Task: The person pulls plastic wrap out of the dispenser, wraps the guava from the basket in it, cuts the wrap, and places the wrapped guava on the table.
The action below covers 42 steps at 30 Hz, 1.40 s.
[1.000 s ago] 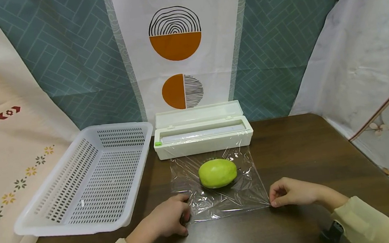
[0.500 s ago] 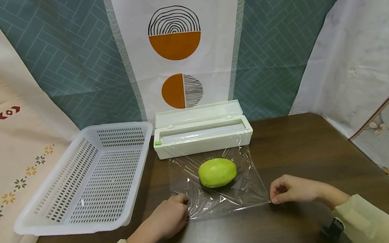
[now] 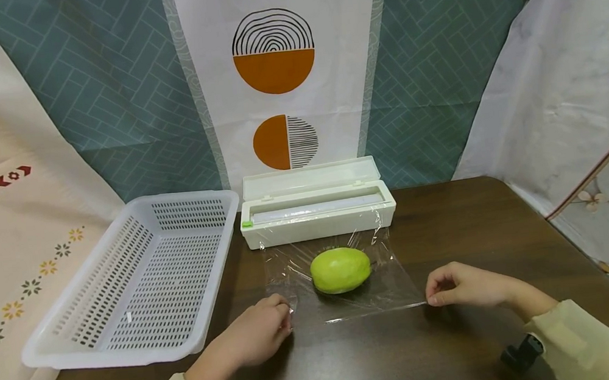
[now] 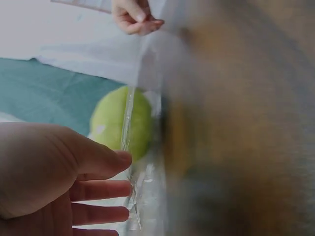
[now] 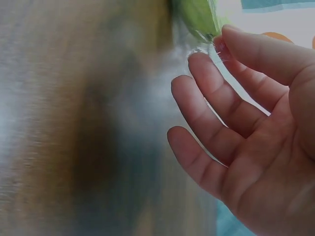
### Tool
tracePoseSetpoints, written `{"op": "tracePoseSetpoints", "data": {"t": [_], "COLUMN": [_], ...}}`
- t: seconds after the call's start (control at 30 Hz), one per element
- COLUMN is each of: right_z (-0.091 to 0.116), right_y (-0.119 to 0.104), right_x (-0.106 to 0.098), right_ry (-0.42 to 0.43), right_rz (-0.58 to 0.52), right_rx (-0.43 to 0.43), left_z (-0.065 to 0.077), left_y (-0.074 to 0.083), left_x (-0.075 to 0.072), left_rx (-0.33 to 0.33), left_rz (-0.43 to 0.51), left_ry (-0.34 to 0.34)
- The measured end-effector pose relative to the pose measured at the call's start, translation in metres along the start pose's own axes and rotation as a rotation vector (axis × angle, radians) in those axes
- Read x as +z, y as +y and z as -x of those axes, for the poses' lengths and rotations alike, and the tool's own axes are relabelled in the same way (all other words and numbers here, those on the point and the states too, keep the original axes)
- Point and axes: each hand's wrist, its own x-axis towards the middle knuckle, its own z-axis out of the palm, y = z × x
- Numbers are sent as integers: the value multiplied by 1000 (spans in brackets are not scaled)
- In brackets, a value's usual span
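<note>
A sheet of clear plastic wrap (image 3: 370,303) runs from the roll in the white wrap dispenser (image 3: 319,228) toward the person. On the sheet, in front of the dispenser, lies a green oval fruit (image 3: 340,270). The left hand (image 3: 257,332) pinches the near left corner of the wrap; in the left wrist view its thumb and fingers (image 4: 101,189) meet at the film's edge. At the near right corner, the right hand (image 3: 470,287) pinches the film between thumb and index finger. Its other fingers (image 5: 197,103) are loosely bent in the right wrist view.
A white perforated basket (image 3: 207,322) stands at the left of the dark wooden table (image 3: 451,225). The dispenser's lid (image 3: 311,179) is raised against the patterned backdrop (image 3: 426,80). A small black device (image 3: 522,352) sits by the right cuff.
The near edge of the wrap has risen, with both hands holding its corners. The right hand has moved slightly up and right in the head view. The fruit and dispenser have stayed put.
</note>
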Motion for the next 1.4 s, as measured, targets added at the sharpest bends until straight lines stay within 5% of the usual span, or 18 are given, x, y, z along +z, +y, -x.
{"op": "tracePoseSetpoints", "data": {"t": [0.4,0.67,0.9,1.03,1.17,1.23,1.4], "right_z": [-12,-30,-46,-54,-65,-73,-99], "right_y": [-9,-10,-4,-6,-27,-41,-56], "right_x": [-19,-27,-34,-32,-15,-2,17], "right_ry": [209,370,399,496,634,591,330], "right_rz": [44,43,64,198,415,489,516], "right_rx": [9,58,146,202,128,55,-21], "left_z": [-16,-32,-42,-46,-47,-47,-50], "left_y": [-3,-8,-10,-11,-11,-11,-10], "left_x": [-28,-27,-23,-20,-19,-19,-16], "left_rx": [-126,-282,-347,-368,-383,-393,-413], "left_rz": [32,-3,-36,-22,-20,-15,14], "left_ry": [144,229,293,276,271,267,247]}}
